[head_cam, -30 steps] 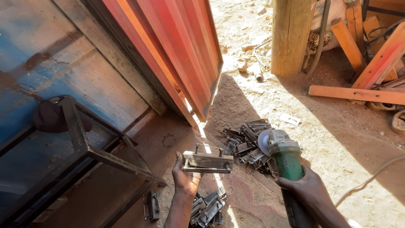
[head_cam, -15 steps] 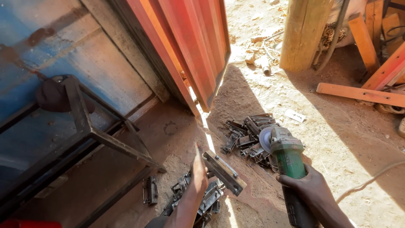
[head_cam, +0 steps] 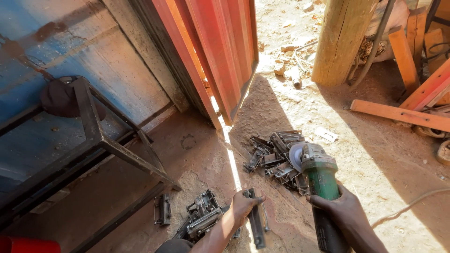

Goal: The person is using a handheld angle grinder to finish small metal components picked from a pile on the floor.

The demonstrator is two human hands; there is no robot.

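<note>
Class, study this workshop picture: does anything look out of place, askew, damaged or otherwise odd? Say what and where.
Metal brackets lie in loose heaps on the dirt: one pile behind the green angle grinder in the right hand, another pile beside the left hand, which presses a metal bar to the ground. The blue wall shows rusty, worn patches.

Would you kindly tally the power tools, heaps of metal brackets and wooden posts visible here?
Green angle grinder, in the right hand: 1
Heaps of metal brackets: 2
Wooden post: 1
Total: 4
</note>
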